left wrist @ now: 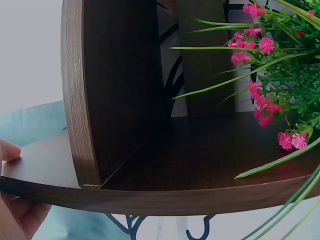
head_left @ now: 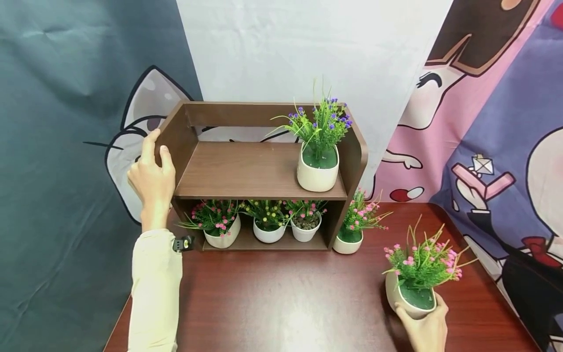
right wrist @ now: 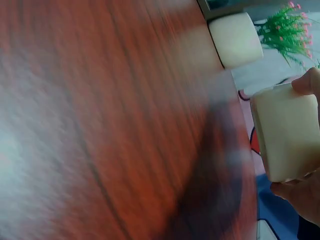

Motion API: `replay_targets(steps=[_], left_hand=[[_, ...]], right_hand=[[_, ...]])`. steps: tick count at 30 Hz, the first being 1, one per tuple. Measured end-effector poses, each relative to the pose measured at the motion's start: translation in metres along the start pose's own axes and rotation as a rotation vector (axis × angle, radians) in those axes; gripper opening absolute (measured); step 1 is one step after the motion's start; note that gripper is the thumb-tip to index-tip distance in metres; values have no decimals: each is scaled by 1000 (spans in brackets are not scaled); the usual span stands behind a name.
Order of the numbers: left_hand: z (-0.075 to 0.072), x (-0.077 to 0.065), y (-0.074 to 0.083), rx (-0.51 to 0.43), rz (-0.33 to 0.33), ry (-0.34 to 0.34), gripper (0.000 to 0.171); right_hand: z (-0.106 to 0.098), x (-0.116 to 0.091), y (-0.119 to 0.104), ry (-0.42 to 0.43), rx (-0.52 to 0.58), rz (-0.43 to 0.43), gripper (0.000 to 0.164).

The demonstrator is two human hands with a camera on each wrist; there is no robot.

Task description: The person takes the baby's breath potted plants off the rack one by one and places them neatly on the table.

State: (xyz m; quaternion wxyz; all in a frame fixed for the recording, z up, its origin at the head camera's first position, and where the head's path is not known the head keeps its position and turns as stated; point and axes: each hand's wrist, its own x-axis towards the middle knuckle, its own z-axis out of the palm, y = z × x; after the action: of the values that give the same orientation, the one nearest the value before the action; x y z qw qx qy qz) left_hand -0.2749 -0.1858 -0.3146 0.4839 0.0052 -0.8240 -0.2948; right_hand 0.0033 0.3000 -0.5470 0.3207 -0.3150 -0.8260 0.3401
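A brown two-tier wooden shelf [head_left: 237,168] stands against the wall. At its left side panel is my left hand [head_left: 154,176]; in the left wrist view, the thumb and fingers [left wrist: 32,215] grip the panel from both faces. At the right of the table, my right hand [head_left: 424,327] holds a potted plant [head_left: 415,293] with pink flowers and a white pot. In the right wrist view, thumb and fingers clasp this pot [right wrist: 287,132] from opposite sides, above a shadow on the table.
On the upper shelf board stands a purple-flowered plant [head_left: 317,171], at the right. Below sit a pink-flowered plant [head_left: 223,237], a yellow-flowered plant [head_left: 268,233] and a smaller pink one [head_left: 305,232]. Another pink-flowered plant [head_left: 348,242] stands beside the shelf on the reddish-brown table [head_left: 246,293].
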Motion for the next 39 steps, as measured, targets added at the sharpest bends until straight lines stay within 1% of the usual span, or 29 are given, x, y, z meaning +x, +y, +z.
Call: replay_targets(steps=[5, 12, 20, 27, 34, 39], left_hand=[[0, 0, 0, 1, 7, -3, 34], [0, 1, 1, 0, 0, 2, 34], [0, 1, 0, -6, -1, -5, 34], [0, 0, 0, -5, 4, -4, 34], [0, 0, -1, 8, 8, -3, 34], [0, 0, -1, 10, 7, -8, 34]], right_hand=[[-3, 11, 2, 0, 7, 27, 89], [4, 30, -1, -56, 12, 10, 88], [23, 50, -4, -78, 1, -48, 88], [41, 68, -4, -105, 16, -57, 88], [59, 89, -5, -148, 8, -91, 88], [72, 98, -7, -164, 23, -93, 87]])
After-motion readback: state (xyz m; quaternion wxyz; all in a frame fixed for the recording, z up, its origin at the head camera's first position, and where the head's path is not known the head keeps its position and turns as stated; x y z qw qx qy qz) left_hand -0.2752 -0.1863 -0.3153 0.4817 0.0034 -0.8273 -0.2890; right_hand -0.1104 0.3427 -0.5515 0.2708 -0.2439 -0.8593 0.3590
